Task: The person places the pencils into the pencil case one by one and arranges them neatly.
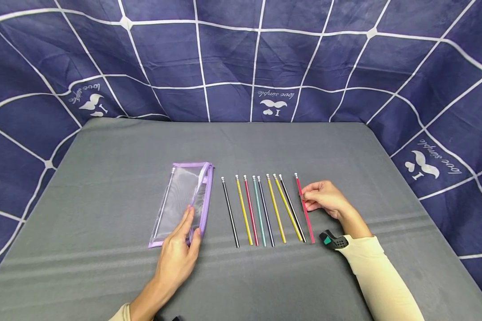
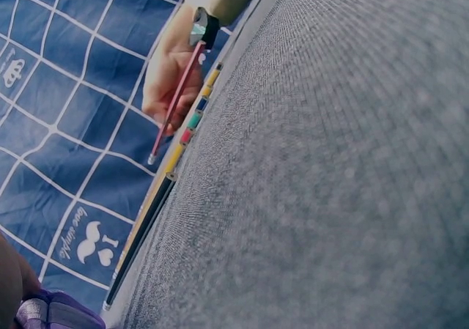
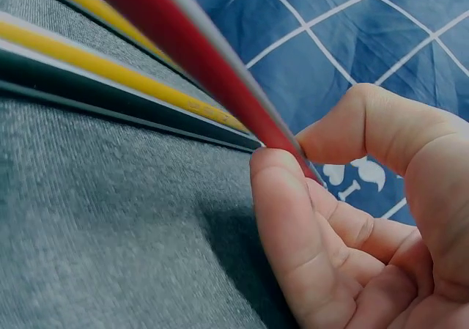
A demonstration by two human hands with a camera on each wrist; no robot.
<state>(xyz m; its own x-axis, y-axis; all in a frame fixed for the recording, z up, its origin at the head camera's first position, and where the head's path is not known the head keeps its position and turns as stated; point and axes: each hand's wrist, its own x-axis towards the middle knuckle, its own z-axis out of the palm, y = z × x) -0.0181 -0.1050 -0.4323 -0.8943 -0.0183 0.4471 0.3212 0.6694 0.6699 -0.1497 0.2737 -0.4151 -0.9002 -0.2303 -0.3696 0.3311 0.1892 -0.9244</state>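
Where its fingertips pinch, the right hand holds — crosswise — a red pencil.

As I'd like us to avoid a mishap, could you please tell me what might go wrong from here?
The right hand pinches the slim red pencil between thumb and finger, so it could pivot or slip. The black pencil nearest it lies very close beside a yellow pencil; a nudge might roll both. The mesh pouch looks soft under the left hand, so it could shift or crumple if pushed.
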